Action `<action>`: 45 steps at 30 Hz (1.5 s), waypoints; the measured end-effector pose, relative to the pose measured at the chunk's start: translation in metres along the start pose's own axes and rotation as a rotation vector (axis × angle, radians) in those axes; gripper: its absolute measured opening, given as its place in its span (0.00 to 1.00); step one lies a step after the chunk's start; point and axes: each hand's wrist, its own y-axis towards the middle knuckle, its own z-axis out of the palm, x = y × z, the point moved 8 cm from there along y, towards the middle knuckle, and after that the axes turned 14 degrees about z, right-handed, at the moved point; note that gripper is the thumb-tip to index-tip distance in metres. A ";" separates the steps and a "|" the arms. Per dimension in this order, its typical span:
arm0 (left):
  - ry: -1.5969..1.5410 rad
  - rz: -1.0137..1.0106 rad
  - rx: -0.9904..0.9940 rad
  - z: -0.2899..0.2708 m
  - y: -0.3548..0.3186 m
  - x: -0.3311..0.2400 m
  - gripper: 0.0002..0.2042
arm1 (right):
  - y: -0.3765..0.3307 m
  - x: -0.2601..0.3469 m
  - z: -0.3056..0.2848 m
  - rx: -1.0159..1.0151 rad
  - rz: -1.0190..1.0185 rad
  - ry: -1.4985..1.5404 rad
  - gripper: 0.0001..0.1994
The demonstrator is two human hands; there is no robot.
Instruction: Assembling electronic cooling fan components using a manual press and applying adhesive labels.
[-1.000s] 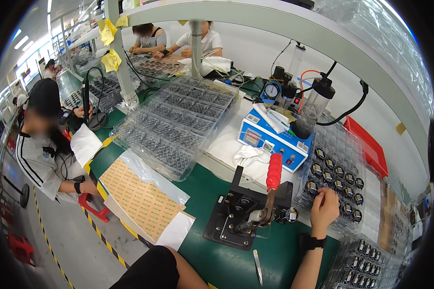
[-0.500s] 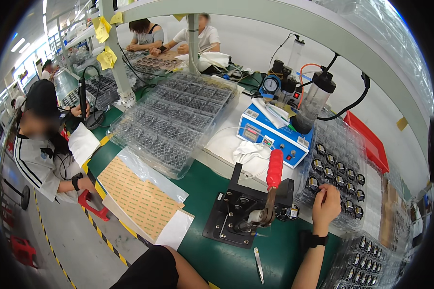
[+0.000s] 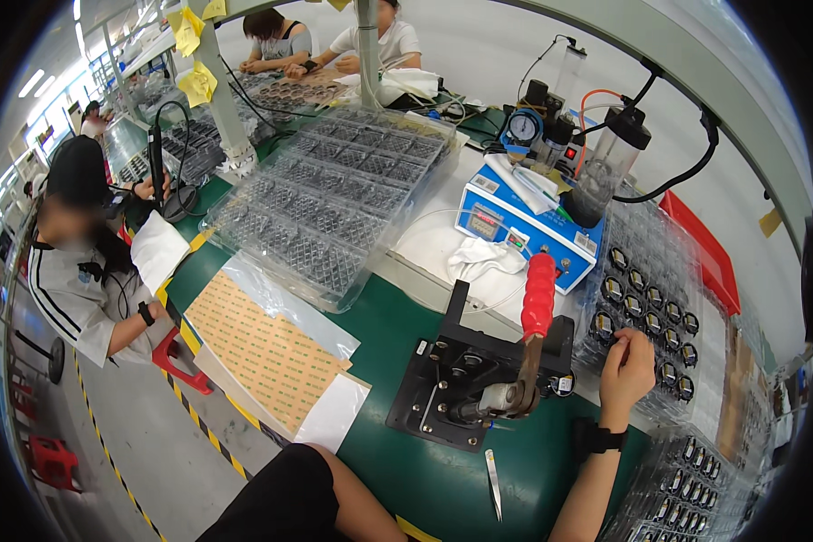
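Note:
My right hand point(image 3: 629, 369), with a black band on its wrist, is at the near left part of a clear plastic tray point(image 3: 596, 287). Its fingers are curled and pressed together beside a round black part point(image 3: 602, 325) in that tray; whatever they may hold is hidden. Several similar round parts sit in rows in the tray. To the left of the hand stands a black hand press point(image 3: 452, 388) with a red-gripped lever point(image 3: 538, 298) pointing up. Another round part point(image 3: 563, 384) is at the right side of the press. My left hand is out of view.
Tweezers point(image 3: 493, 486) lie on the green table in front of the press. Behind it are a blue control box point(image 3: 533, 237) and white cloth point(image 3: 484, 260). Adhesive sheets point(image 3: 262, 348) and stacked clear trays point(image 3: 316, 208) lie left. A co-worker point(image 3: 86, 262) sits at far left.
The whole view has shifted, so the bench things appear slightly higher and farther right. My right hand stays by the same corner of the tray, its fingers still curled.

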 end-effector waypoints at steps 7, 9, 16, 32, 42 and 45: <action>0.018 0.000 -0.022 -0.009 0.005 0.005 0.13 | -0.004 0.001 -0.002 0.006 0.001 -0.003 0.05; 0.022 -0.001 -0.026 -0.011 0.005 0.006 0.13 | -0.005 0.002 -0.004 -0.011 -0.008 0.014 0.04; 0.032 -0.004 -0.036 -0.017 0.003 0.011 0.13 | -0.005 0.000 -0.004 0.002 0.000 -0.002 0.04; 0.002 -0.008 -0.076 -0.016 -0.001 0.018 0.13 | -0.003 0.000 -0.003 -0.023 -0.011 0.005 0.03; -0.002 -0.039 -0.103 -0.025 -0.015 0.028 0.13 | 0.004 0.004 -0.001 -0.014 0.017 0.011 0.05; 0.000 -0.054 -0.115 -0.029 -0.022 0.032 0.13 | -0.005 -0.002 -0.002 0.056 0.048 -0.016 0.05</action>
